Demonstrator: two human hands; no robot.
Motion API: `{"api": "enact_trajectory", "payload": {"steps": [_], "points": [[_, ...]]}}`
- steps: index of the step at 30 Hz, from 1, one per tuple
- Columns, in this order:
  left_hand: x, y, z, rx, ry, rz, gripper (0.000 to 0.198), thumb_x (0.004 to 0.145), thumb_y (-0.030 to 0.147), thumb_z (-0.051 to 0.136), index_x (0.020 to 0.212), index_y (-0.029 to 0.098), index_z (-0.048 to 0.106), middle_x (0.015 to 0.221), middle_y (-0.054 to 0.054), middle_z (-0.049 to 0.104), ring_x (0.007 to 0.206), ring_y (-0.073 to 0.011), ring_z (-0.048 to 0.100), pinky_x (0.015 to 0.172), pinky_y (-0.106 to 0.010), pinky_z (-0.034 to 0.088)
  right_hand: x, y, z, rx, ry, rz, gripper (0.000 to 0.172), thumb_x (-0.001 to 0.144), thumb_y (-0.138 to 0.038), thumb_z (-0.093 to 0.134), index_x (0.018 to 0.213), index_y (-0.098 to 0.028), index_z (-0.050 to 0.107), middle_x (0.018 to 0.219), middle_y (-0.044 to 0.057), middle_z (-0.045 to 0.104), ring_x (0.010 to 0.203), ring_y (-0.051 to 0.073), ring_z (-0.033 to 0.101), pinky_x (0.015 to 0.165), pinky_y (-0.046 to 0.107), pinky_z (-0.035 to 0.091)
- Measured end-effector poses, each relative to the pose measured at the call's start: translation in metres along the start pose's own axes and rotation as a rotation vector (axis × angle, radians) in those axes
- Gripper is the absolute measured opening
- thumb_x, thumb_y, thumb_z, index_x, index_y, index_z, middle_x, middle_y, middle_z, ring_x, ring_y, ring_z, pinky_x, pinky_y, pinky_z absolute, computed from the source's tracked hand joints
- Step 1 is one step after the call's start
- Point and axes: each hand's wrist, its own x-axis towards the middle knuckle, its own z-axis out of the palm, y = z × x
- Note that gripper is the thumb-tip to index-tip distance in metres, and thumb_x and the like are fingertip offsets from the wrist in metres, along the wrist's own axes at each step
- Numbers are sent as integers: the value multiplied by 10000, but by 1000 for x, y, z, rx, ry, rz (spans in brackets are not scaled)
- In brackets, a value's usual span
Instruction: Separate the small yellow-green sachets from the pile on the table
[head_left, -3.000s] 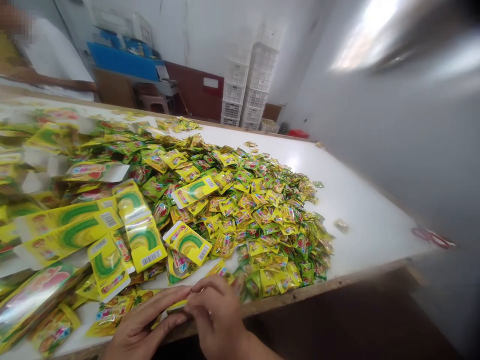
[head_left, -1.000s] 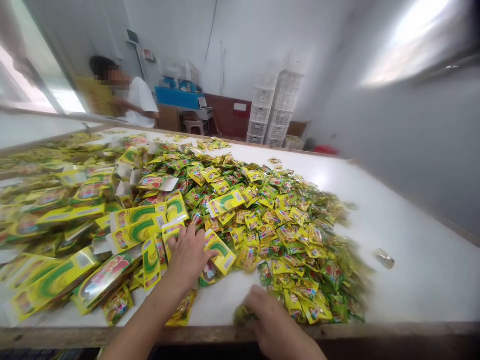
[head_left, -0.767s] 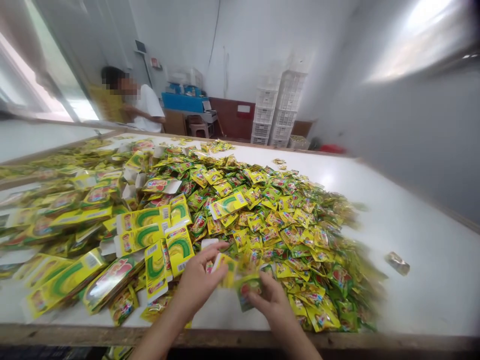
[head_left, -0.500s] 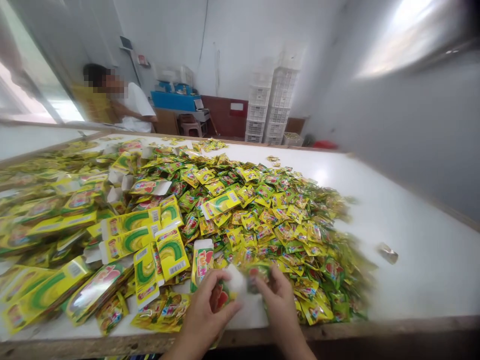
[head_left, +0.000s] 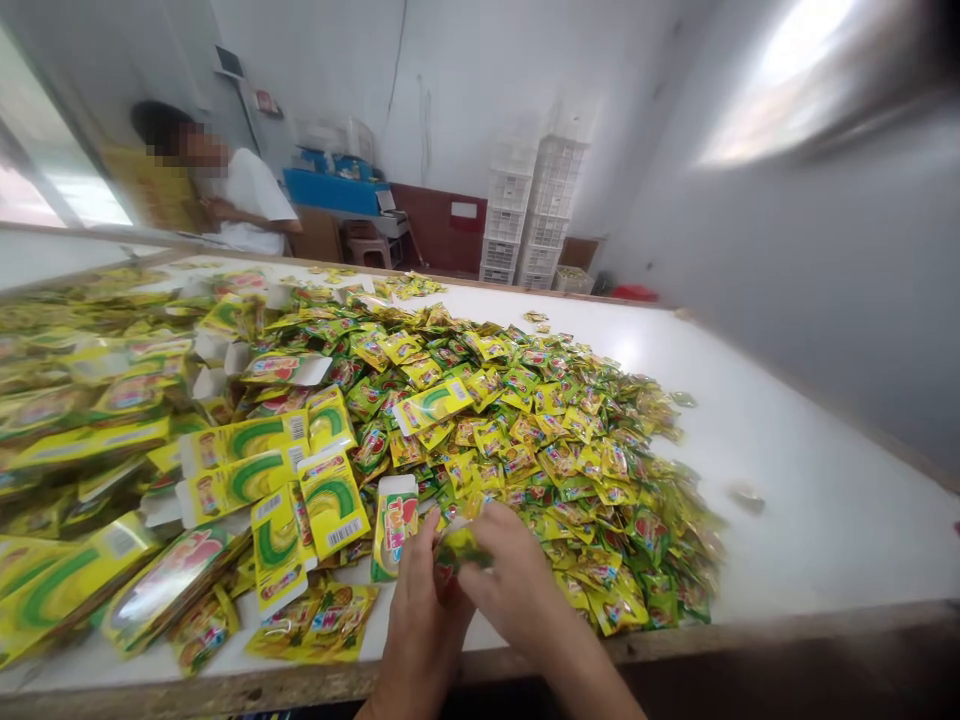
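Near the table's front edge, my left hand (head_left: pixel 429 610) is wrapped round a small box, mostly hidden by the fingers. My right hand (head_left: pixel 510 580) meets it from the right, its fingers closed on a yellow-green sachet (head_left: pixel 463 546) at the top of the box. Just left of the hands lies a yellow and green carton (head_left: pixel 394 525) with an open white flap. A large heap of small shiny sachets (head_left: pixel 525 460) spreads behind and to the right. More flat yellow cartons (head_left: pixel 330 500) lie to the left.
Stacks of cartons (head_left: pixel 172 590) cover the left of the white table (head_left: pixel 780 430). A single sachet (head_left: pixel 747 498) lies at the right. Beyond the table, a person in a white shirt (head_left: pixel 255 195) sits at the left, and white crates (head_left: pixel 551 200) are stacked.
My right hand has moved left with the sachet and now meets my left hand at the box. The view has shifted slightly.
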Motion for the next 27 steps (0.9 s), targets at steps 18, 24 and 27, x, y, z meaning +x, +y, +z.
{"api": "enact_trajectory", "payload": {"steps": [18,24,27], "points": [[4,-28,-43,-765,-351,-537,487,688,343,806,1135,230,650,1188,-80,718,1131,-287,645,962,-390,526,14,-5,2,-126,-259,-289,320,693,-552,782,846,-273,748,1112,45,577,1097,262,450,927,391,400],[1,-21,-55,-705,-336,-613,386,805,452,672,1103,211,717,1165,-70,727,1138,-286,634,999,-417,488,-5,13,14,468,-48,70,236,848,-410,669,1025,-265,726,1001,61,638,908,202,596,748,315,511],[6,-11,-65,-680,-418,-652,378,826,481,625,1054,205,752,1077,-61,757,1069,-273,667,982,-400,497,-18,23,32,841,-125,363,258,805,-424,694,923,-196,726,673,-1,598,510,110,506,441,211,433]]}}
